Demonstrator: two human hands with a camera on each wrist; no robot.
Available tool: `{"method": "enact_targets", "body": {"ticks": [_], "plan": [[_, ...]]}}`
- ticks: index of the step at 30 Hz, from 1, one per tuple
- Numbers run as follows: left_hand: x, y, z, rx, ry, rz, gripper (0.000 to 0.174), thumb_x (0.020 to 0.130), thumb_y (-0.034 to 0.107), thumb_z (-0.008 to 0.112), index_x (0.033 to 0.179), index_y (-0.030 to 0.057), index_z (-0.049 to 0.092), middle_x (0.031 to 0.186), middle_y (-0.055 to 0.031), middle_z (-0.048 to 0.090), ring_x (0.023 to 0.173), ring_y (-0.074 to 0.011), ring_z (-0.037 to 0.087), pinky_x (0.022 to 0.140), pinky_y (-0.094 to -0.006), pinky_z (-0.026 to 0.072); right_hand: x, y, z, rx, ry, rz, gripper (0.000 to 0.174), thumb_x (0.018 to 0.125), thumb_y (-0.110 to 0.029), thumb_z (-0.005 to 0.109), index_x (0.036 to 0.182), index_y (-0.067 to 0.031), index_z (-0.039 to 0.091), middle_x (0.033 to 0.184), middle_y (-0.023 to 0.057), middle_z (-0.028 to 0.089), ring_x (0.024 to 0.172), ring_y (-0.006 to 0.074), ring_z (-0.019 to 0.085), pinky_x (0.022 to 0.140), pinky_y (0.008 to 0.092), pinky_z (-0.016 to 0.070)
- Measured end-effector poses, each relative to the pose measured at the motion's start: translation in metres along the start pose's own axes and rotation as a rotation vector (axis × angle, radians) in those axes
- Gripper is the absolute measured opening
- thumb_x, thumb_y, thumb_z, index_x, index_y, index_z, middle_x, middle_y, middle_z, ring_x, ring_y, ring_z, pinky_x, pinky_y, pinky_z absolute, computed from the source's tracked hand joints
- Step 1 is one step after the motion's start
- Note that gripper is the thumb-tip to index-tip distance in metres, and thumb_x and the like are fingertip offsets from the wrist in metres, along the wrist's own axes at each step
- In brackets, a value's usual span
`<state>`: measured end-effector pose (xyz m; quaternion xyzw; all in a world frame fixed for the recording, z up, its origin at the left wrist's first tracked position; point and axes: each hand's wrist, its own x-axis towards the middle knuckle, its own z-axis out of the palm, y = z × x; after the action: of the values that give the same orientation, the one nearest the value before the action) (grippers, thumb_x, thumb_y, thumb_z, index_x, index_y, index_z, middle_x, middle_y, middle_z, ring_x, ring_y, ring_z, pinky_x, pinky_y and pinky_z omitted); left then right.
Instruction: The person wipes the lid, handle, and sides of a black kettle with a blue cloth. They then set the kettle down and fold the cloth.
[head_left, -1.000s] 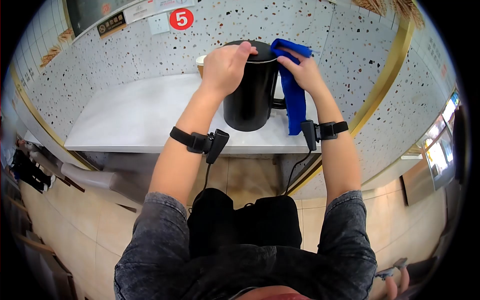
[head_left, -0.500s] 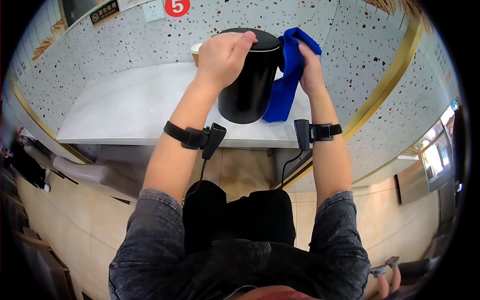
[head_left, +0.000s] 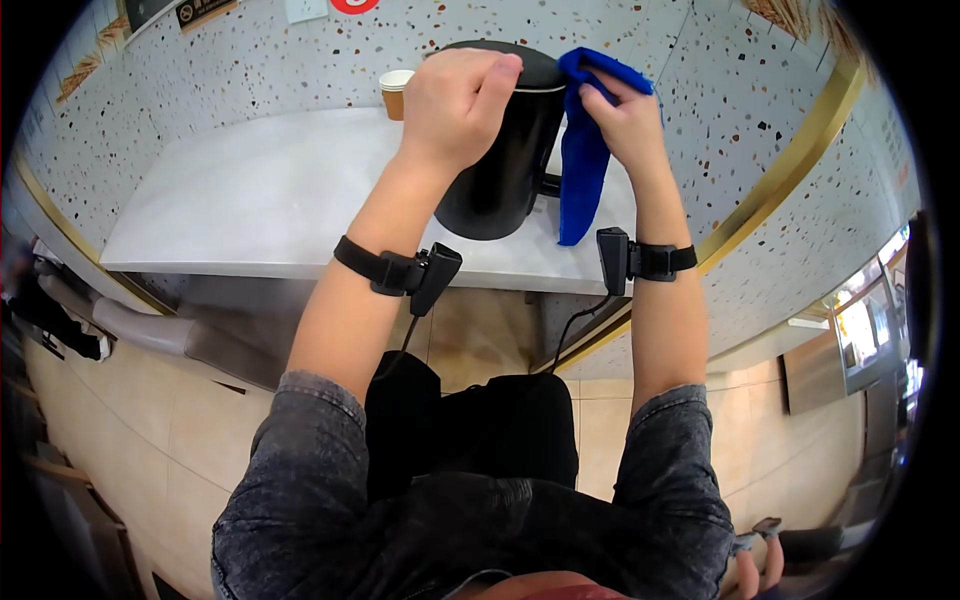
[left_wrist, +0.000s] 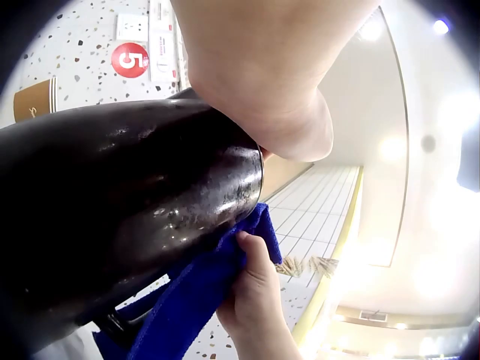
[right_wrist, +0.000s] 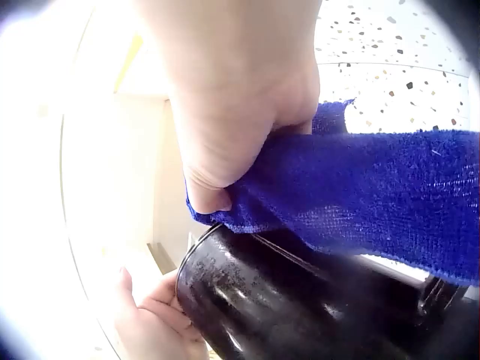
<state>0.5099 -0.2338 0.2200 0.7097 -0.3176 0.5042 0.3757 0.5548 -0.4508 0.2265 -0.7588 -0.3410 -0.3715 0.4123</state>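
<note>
Pinching the blue cloth (head_left: 582,185) in your right hand (head_left: 632,122) beside the black kettle (head_left: 498,190), you have your left hand (head_left: 455,108) at its lid (head_left: 541,68), grip unclear.

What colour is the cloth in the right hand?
The cloth is blue; the right wrist view shows it best.
</note>
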Motion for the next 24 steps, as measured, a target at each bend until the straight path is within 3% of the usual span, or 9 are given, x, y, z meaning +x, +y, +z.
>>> {"method": "enact_targets", "body": {"ticks": [2, 9, 14, 24], "plan": [[-0.002, 0.0, 0.0, 0.012, 0.019, -0.016, 0.041, 0.098, 0.03, 0.041, 0.091, 0.0042, 0.072, 0.092, -0.0111, 0.072, 0.089, -0.0286, 0.066, 0.08, -0.0343, 0.0495, -0.001, -0.004, 0.003, 0.014, 0.033, 0.1, 0.029, 0.082, -0.019, 0.066, 0.103, -0.0013, 0.071, 0.087, 0.0088, 0.071, 0.079, 0.0145, 0.066, 0.076, 0.0268, 0.0514], [-0.001, -0.002, 0.004, 0.016, 0.038, 0.009, 0.036, 0.096, 0.026, 0.044, 0.088, 0.0045, 0.072, 0.09, -0.0104, 0.072, 0.088, -0.0282, 0.067, 0.079, -0.0348, 0.0497, -0.001, -0.011, -0.001, -0.053, -0.002, 0.082, 0.028, 0.081, -0.017, 0.066, 0.104, -0.0008, 0.071, 0.085, 0.007, 0.071, 0.077, 0.0134, 0.066, 0.074, 0.0266, 0.0514], [-0.002, -0.002, 0.006, -0.014, 0.089, 0.011, 0.034, 0.095, 0.025, 0.048, 0.085, 0.004, 0.072, 0.087, -0.0094, 0.073, 0.085, -0.0273, 0.067, 0.078, -0.0351, 0.0502, -0.004, -0.008, 0.007, 0.013, 0.083, 0.171, 0.028, 0.082, -0.018, 0.067, 0.103, -0.0002, 0.071, 0.084, 0.0071, 0.071, 0.076, 0.0131, 0.065, 0.073, 0.0263, 0.0511], [-0.002, -0.005, 0.012, 0.024, 0.167, 0.078, 0.03, 0.093, 0.022, 0.051, 0.081, 0.0032, 0.071, 0.085, -0.0095, 0.073, 0.082, -0.0268, 0.067, 0.076, -0.0351, 0.0503, -0.01, -0.001, 0.008, -0.131, 0.123, 0.084, 0.026, 0.086, -0.017, 0.064, 0.104, 0.0006, 0.071, 0.088, 0.0085, 0.071, 0.078, 0.0135, 0.065, 0.074, 0.0258, 0.051]]}}
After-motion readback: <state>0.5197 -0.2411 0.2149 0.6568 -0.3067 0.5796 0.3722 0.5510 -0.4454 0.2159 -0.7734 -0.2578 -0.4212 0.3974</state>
